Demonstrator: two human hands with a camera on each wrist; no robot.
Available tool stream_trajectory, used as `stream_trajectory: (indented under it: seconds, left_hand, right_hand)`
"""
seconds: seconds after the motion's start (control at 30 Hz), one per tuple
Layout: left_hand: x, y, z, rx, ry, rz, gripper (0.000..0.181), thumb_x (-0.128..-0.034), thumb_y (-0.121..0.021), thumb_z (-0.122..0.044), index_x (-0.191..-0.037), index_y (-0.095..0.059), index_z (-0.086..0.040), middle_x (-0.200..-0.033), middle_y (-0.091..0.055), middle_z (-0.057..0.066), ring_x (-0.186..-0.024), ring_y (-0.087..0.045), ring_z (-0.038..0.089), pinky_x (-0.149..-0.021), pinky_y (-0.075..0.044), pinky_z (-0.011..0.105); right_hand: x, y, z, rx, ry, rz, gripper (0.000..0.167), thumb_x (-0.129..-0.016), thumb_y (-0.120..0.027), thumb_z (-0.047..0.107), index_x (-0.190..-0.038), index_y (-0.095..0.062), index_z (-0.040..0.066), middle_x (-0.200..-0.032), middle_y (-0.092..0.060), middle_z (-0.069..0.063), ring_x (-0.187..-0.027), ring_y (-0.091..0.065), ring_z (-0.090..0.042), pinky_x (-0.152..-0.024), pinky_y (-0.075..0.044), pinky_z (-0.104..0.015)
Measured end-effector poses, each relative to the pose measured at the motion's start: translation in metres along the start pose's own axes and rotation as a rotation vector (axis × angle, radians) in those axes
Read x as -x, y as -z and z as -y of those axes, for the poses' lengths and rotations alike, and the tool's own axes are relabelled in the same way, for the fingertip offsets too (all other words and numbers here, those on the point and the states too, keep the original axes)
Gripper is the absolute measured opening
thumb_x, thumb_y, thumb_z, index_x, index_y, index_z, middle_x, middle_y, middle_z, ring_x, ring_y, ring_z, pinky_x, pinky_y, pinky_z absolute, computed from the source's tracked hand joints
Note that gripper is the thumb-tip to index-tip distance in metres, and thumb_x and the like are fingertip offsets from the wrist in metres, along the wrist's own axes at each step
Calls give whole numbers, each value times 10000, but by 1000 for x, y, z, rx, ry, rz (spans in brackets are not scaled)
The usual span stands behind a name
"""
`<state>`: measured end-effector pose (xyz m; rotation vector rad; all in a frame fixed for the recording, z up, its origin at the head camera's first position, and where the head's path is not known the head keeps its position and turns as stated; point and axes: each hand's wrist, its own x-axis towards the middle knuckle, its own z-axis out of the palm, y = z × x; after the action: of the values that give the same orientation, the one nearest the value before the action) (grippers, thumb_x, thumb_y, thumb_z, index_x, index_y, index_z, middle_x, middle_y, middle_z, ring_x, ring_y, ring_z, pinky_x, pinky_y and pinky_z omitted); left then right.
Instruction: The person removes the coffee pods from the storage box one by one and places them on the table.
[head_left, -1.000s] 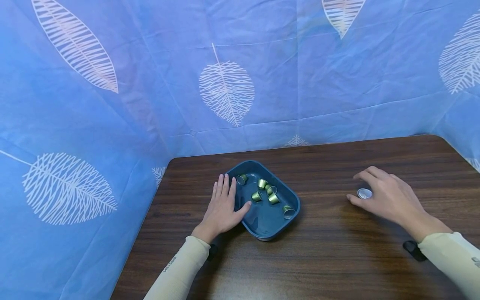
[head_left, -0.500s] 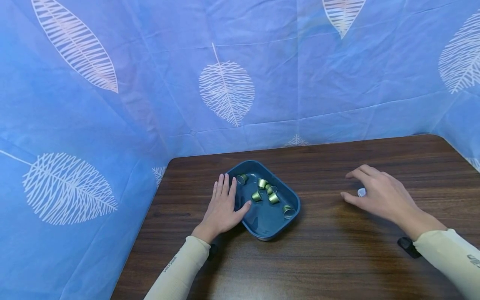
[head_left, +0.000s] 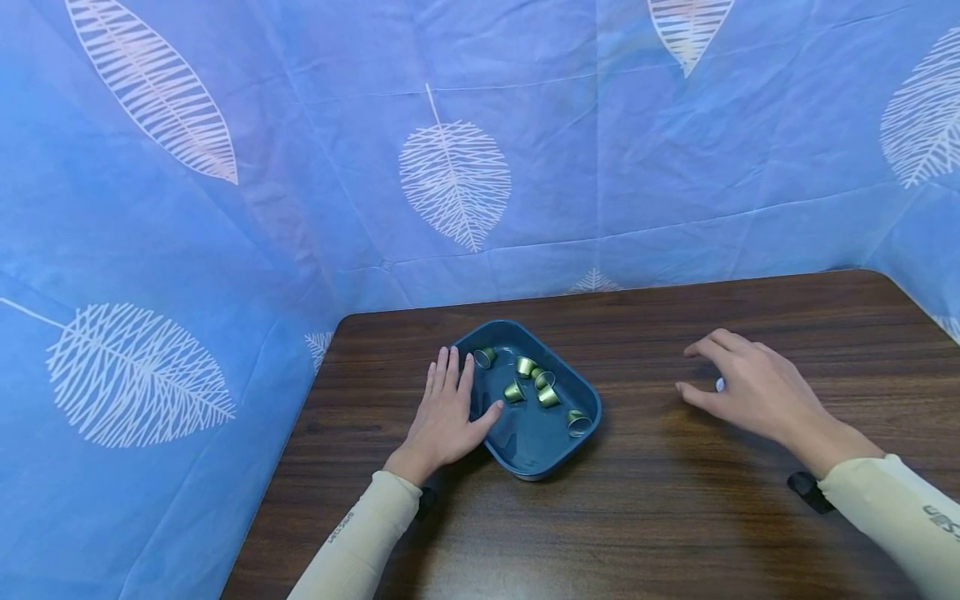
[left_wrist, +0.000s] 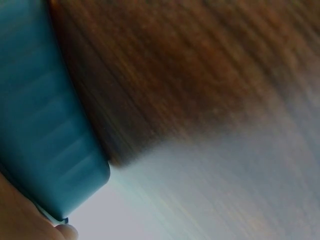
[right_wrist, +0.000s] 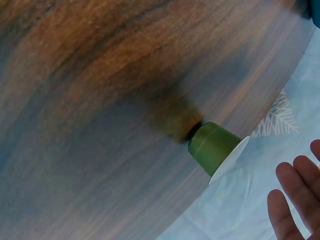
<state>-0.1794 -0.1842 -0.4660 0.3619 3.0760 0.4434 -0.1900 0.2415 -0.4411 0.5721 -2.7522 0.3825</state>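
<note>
In the head view a blue tray point(head_left: 532, 450) holds several green capsules point(head_left: 548, 396). My left hand point(head_left: 442, 421) lies with straight fingers against the tray's left side, the thumb over its rim. To the right, my right hand point(head_left: 757, 387) hovers over the table with fingers spread and slightly bent. A single green capsule point(right_wrist: 214, 150) with a pale lid stands on the table beside it in the right wrist view, not touched by the visible fingers point(right_wrist: 300, 192). From above, only a sliver of its lid point(head_left: 720, 384) shows beside that hand.
The brown wooden table point(head_left: 637, 517) reaches back to a blue cloth point(head_left: 547, 192) with white leaf prints, which also hangs along the left side. In the left wrist view the tray's outer wall point(left_wrist: 50, 125) fills the left edge.
My right hand has shifted a little to the left, covering more of the lone capsule's lid in the head view. My left hand and the tray have stayed in place.
</note>
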Motion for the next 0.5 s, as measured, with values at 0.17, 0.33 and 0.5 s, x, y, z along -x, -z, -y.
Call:
stream_trajectory:
  seconds: [0.17, 0.33, 0.5]
  left_hand:
    - [0, 0, 0, -5, -1, 2, 945, -1030, -452, -667, -1726, -206, -76, -1828, -50, 165, -1711, 4, 355, -1374, -58, 567]
    - [0, 0, 0, -6, 1, 7, 945, -1031, -450, -669, -1727, -204, -78, -1829, -41, 161, -1711, 7, 354, -1377, -48, 558]
    - [1, -1, 0, -5, 0, 3, 942, -1029, -449, -667, -1725, -214, -77, -1828, -48, 165, -1710, 0, 357, -1378, -49, 558]
  right_hand:
    - [-1, -2, 2, -11, 6, -3, 453, -857, -893, 337, -1202, -746, 82, -1169, -726, -138, -793, -671, -264, -799, -547, -615]
    - [-2, -6, 5, -16, 17, -7, 452, -850, -901, 327, -1196, -751, 77, -1166, -730, -147, -860, -706, -331, -786, -555, -617]
    - [-3, -8, 9, -29, 12, -2, 441, -860, -890, 325, -1200, -750, 81, -1178, -730, -143, -934, -718, -374, -807, -557, -629]
